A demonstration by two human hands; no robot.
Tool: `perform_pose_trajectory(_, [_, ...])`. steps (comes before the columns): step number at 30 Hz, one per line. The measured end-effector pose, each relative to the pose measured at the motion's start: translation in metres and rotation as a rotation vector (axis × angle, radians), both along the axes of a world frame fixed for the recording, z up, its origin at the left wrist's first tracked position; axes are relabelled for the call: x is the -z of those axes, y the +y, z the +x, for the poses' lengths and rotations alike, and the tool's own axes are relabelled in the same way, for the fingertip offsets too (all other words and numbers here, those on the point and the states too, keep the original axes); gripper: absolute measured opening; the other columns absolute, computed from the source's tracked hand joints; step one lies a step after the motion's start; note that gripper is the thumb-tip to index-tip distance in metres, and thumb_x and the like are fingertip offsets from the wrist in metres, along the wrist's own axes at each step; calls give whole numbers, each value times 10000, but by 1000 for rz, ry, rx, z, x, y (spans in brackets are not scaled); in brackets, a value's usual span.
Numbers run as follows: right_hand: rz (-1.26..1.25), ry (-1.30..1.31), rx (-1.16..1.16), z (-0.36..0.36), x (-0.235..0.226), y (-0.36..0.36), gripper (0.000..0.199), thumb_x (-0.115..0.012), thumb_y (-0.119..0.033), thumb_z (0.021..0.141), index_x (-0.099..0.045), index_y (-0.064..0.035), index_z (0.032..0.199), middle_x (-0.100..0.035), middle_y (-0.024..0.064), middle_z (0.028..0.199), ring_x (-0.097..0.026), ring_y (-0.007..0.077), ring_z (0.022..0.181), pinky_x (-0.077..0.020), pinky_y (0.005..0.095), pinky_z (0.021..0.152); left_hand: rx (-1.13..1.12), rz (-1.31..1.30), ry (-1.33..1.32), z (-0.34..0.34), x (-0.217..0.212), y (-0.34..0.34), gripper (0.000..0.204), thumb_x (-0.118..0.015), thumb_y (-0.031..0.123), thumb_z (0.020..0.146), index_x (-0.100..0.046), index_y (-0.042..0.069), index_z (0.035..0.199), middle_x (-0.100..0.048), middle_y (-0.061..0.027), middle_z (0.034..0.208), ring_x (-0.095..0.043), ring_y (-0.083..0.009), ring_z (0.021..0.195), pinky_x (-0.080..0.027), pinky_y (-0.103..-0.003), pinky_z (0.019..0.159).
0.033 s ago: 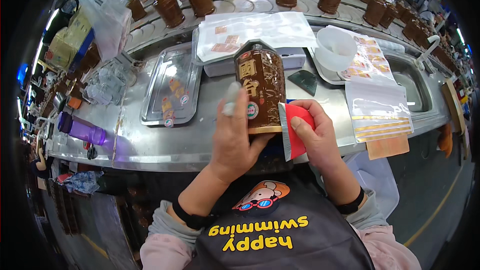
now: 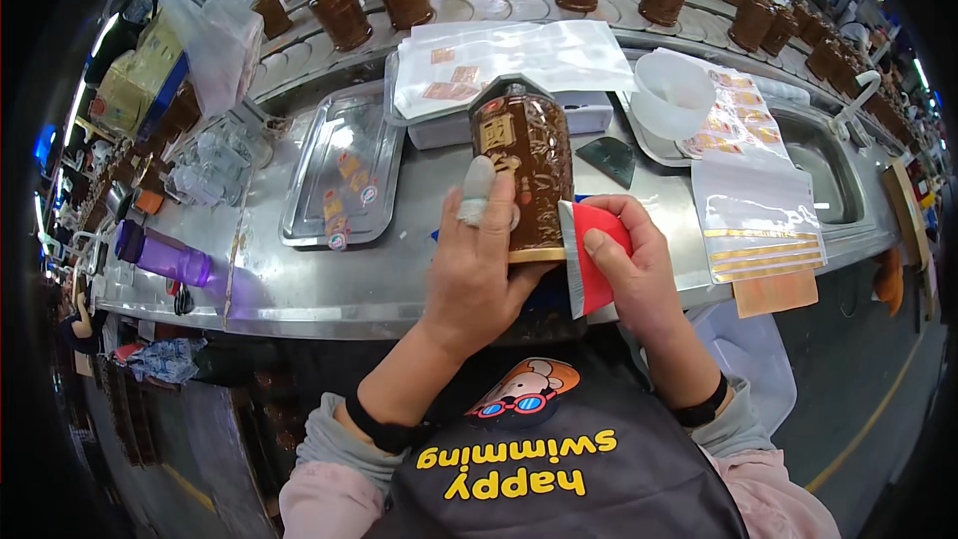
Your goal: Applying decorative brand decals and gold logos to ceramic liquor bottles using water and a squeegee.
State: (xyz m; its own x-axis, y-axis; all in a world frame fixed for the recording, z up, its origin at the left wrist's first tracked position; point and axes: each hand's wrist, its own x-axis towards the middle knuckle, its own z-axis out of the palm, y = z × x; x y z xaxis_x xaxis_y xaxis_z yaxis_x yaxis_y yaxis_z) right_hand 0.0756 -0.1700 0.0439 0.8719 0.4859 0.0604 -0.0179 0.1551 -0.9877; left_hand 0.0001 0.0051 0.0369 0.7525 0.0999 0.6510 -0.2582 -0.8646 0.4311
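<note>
Pressing a red scraper against a brown ceramic bottle, held upright between both hands.
Head view: left hand [image 2: 477,269] wraps the brown bottle [image 2: 524,168] from its left side, above the steel counter [image 2: 299,284]; right hand [image 2: 639,274] grips the red scraper [image 2: 596,255], its edge touching the bottle's lower right side.

Glossy brown bottle [image 2: 527,175] – upright, held above steel counter, red scraper [image 2: 597,258] against its base
</note>
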Motion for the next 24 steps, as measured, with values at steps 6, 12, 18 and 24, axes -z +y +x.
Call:
perform_pose_trajectory(6, [-14,-25,-21,2,4,6,260,-581,-108,913,-543,6,1143,-612,57,1011,-566,86,899,-486,255,810,139,-464,79,-4,28,14,797,-738,200,798,-323,-80,1418,-501,-291,1298,-490,-460,1189,-335,-504,1062])
perform_pose_trajectory(12, [34,13,-1,0,4,2,267,-588,-105,908,-540,2,1148,-608,53,1009,-558,84,893,-483,253,804,26,221,-6,7,0,7,786,-724,269,825,-338,-66,1422,-542,-255,1272,-555,-411,1133,-419,-409,1015])
perform_pose_trajectory(18, [1,-34,-30,3,8,6,261,-581,-107,912,-541,-4,1149,-609,48,1009,-561,87,903,-481,256,813,81,-251,80,-2,29,22,735,-681,218,873,-304,-83,1427,-516,-257,1318,-544,-369,1188,-419,-397,1000])
perform_pose_trajectory(24, [14,-2,2,1,3,3,263,-586,-113,911,-542,-4,1146,-610,47,1000,-559,83,909,-478,252,816,49,190,63,6,6,9,795,-715,239,819,-312,-93,1418,-469,-284,1337,-450,-464,1243,-286,-502,1102])
